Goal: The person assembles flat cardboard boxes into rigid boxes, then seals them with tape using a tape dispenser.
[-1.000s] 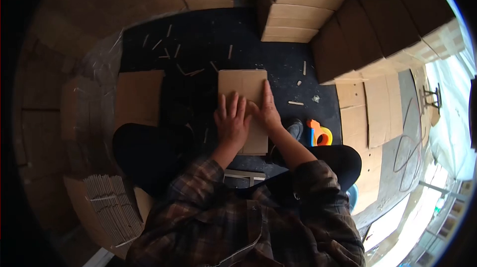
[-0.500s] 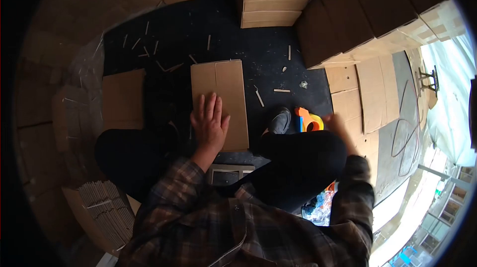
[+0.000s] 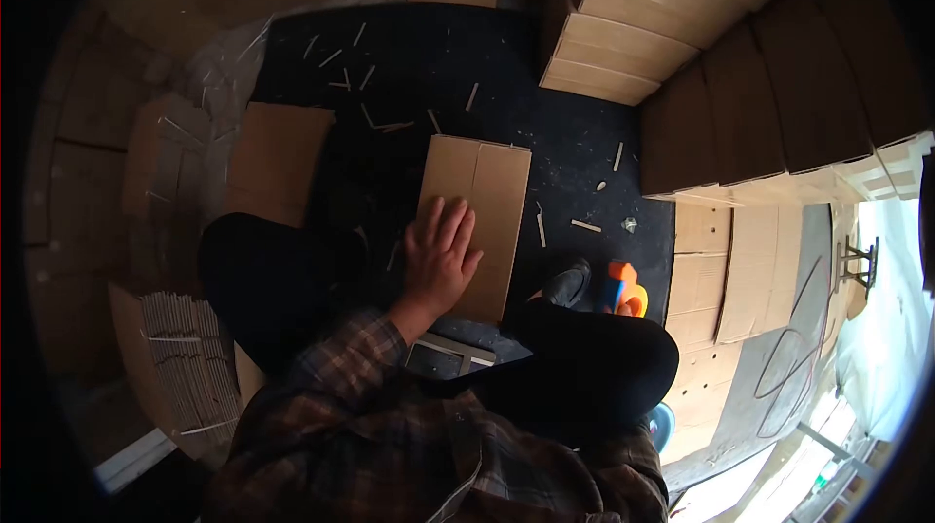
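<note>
A closed brown cardboard box (image 3: 497, 221) lies on the dark floor between my legs, its top flaps meeting along a seam. My left hand (image 3: 443, 255) rests flat on its top near the left edge, fingers stretched out and holding nothing. To the right of the box, beside my shoe (image 3: 567, 282), is an orange tape dispenser (image 3: 621, 276) with a yellow roll, partly hidden by my knee. My right hand is out of sight, and its forearm does not show.
Stacked cartons (image 3: 633, 26) stand at the back and right. Folded cardboard (image 3: 190, 357) is packed at my left. Flat sheets (image 3: 760, 270) lie on the right, and cardboard scraps (image 3: 584, 225) litter the floor. A pale blue round object (image 3: 662, 426) shows behind my right knee.
My right hand, blurred beside my right knee earlier, has left the view. My left hand stays on the box. The whole view has shifted and tilted, moving the box rightward and lower in frame.
</note>
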Available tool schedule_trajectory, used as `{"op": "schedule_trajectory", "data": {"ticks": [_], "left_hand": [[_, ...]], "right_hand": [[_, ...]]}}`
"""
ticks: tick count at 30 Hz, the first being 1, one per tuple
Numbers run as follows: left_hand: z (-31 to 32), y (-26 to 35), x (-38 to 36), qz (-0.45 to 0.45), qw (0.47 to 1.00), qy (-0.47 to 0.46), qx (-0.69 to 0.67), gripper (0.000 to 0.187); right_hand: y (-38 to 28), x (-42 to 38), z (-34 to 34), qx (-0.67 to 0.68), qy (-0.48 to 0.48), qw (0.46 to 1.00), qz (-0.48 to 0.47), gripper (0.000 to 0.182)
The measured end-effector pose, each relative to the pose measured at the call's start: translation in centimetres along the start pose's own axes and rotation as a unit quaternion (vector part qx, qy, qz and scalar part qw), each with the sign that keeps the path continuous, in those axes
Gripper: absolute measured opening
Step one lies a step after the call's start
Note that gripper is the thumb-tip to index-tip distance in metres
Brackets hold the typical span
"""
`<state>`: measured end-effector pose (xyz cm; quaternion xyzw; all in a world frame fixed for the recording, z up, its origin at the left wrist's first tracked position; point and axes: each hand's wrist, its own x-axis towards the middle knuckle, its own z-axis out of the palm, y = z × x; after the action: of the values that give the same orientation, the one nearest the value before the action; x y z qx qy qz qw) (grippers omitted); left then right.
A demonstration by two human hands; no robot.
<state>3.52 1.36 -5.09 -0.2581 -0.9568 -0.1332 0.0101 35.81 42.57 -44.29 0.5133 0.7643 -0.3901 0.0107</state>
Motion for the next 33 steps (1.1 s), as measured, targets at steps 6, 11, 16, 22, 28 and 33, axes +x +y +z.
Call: {"op": "schedule_trajectory", "data": {"ticks": [6,11,16,22,28,33], "left_hand": [[0.3,-0.3,-0.2,-0.005,1.000,0.017,-0.023,0.065],[0.5,-0.5,-0.3,-0.010,0.999,0.020,-0.045,0.063],[0.4,-0.8,-0.4,-0.009,0.998,0.026,-0.055,0.062],[0.4,-0.9,-0.5,-0.022,0.997,0.041,-0.062,0.061],[-1.4,-1.4,-0.1,-0.018,0.996,0.044,-0.069,0.055],[-1.1,-3.7,0.3,-0.103,0.861,0.088,-0.490,0.034]], "right_hand": [[-25.5,-2.3,-13.1,-0.131,-0.035,0.969,-0.204,0.039],[-47.3,-9.0,-17.0,0.041,-0.140,0.960,-0.238,0.040],[-63.2,-16.7,-15.8,0.011,-0.253,0.925,-0.284,0.043],[-67.7,-20.3,-8.1,-0.019,-0.368,0.890,-0.269,0.060],[-67.4,-19.3,-4.2,-0.085,-0.421,0.858,-0.283,0.059],[-68.0,-20.0,-4.5,-0.079,-0.406,0.865,-0.283,0.058]]}}
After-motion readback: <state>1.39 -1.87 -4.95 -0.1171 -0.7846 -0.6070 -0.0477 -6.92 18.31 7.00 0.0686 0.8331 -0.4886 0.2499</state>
